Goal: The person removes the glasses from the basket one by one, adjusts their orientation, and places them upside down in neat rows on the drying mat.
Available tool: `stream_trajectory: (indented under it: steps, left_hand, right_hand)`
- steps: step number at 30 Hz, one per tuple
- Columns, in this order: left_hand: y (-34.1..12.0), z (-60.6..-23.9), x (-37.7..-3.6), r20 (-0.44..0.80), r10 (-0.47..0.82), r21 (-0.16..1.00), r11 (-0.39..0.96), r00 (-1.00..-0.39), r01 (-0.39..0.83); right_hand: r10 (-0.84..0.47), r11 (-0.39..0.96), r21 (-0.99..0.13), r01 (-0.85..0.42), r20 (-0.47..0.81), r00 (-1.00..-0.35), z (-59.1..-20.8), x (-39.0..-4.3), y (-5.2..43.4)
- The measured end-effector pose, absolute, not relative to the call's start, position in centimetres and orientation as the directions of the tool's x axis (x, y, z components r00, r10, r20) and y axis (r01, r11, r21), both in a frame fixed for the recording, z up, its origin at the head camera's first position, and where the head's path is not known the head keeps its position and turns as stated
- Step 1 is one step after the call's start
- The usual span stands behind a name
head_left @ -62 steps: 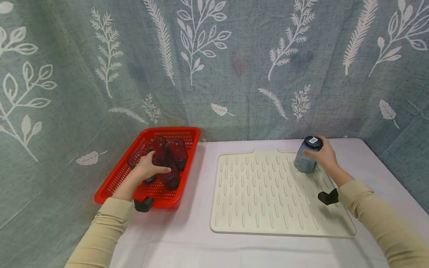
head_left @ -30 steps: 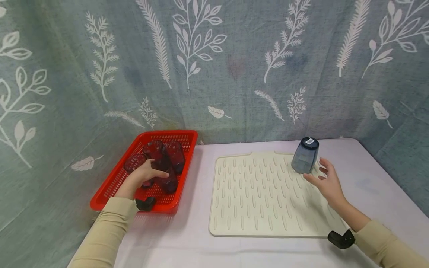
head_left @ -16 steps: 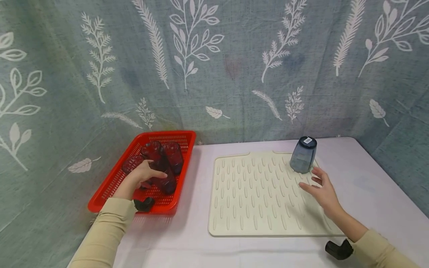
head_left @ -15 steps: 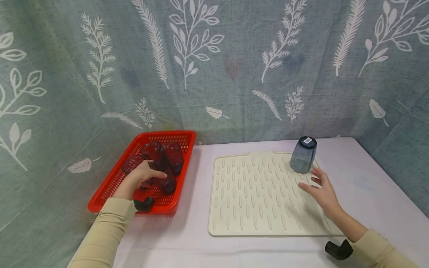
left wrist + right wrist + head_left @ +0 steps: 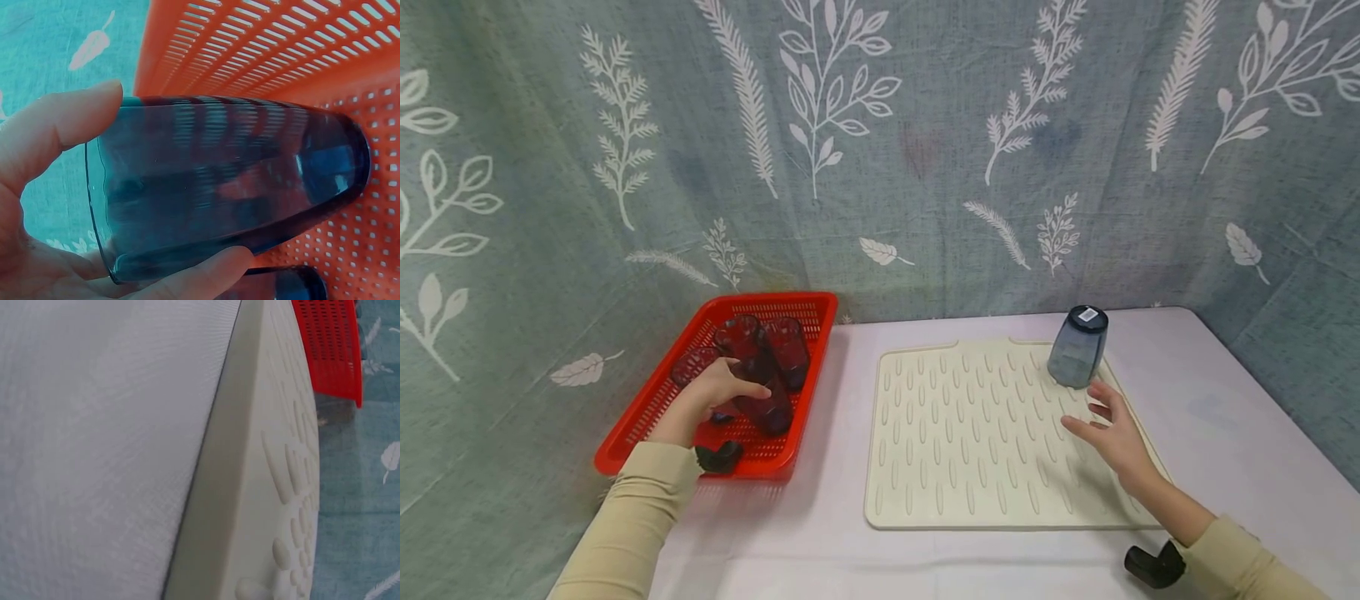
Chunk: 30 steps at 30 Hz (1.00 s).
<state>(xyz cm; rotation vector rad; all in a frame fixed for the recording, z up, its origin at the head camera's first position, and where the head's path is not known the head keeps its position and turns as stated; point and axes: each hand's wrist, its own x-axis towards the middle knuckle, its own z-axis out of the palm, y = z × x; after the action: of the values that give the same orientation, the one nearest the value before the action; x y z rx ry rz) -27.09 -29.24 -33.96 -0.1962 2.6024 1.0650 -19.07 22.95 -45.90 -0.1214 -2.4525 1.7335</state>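
While it lies on its side inside the red slotted basket point(image 5: 647, 408), a dark blue tumbler point(image 5: 225, 187) is gripped by the left hand point(image 5: 718, 392), thumb over the top of its wall and fingers point(image 5: 206, 275) curled beneath near the rim. More dark tumblers point(image 5: 786, 350) lie heaped just beside it in the same basket, which stands at the left of the white table point(image 5: 1217, 392). Well apart to the right, the right hand point(image 5: 1112, 437) hovers over the cream ribbed drying mat point(image 5: 970, 433) with its fingers loosely spread and nothing in them. Just beyond those fingertips, one grey-blue tumbler point(image 5: 1077, 347) stands upside down on the mat's far right corner, not touched. Behind the table hangs a grey-green curtain point(image 5: 880, 150) printed with white leaves.
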Motion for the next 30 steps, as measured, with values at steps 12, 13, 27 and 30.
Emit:
stream_trajectory:
  steps: [12, 13, 27, 30]
  left_hand:
    - [-29.1, -32.2, -26.4, -0.343, -0.003, 0.669, 0.701, -0.939, -0.247]
    - [-29.0, -31.9, -26.3, -0.343, -0.006, 0.664, 0.706, -0.939, -0.247]
    - [-27.7, -27.7, -25.0, -0.270, -0.035, 0.688, 0.692, -0.962, -0.218]
    - [-27.3, -26.7, -24.5, -0.249, -0.036, 0.688, 0.697, -0.968, -0.202]
  right_hand:
    - [0.098, 0.295, -0.955, 0.017, 0.013, -0.995, -44.1, -18.1, 22.1]
    - [0.098, 0.297, -0.955, 0.016, 0.014, -0.995, -44.1, -18.1, 22.0]
    - [0.089, 0.308, -0.951, 0.010, 0.018, -0.996, -44.2, -18.0, 21.9]
    - [0.091, 0.318, -0.948, -0.002, 0.033, -0.995, -44.4, -18.0, 21.9]
